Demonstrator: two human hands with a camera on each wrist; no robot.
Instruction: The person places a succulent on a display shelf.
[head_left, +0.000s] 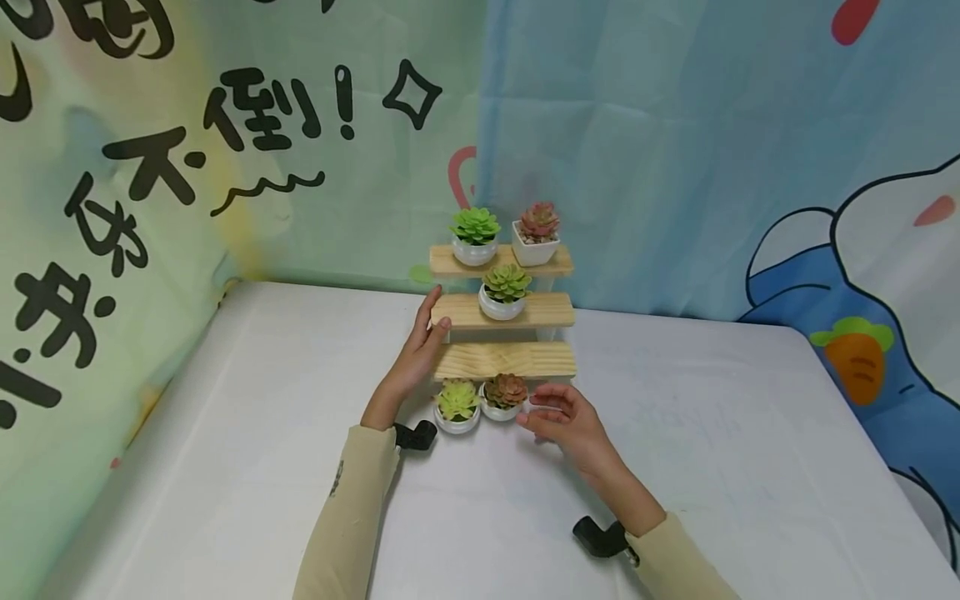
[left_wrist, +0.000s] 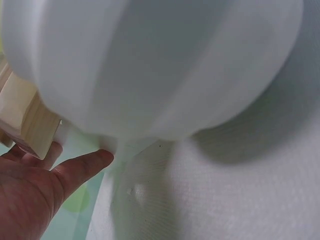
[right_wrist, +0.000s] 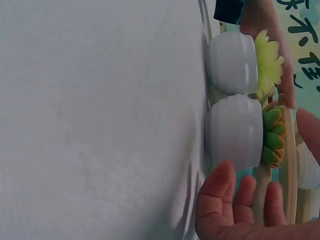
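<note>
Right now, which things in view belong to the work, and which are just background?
Part of the work: tiered wooden stand, five potted succulents, left hand at the stand, right hand beside the front reddish one.
Background: white tablecloth, printed backdrop.

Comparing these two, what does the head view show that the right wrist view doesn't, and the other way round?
Only the head view shows the square pot, its red succulent and the carrot print. Only the right wrist view shows green leaf undersides on the front brownish succulent. Both share the left hand, right hand, lime succulent and white cloth.
</note>
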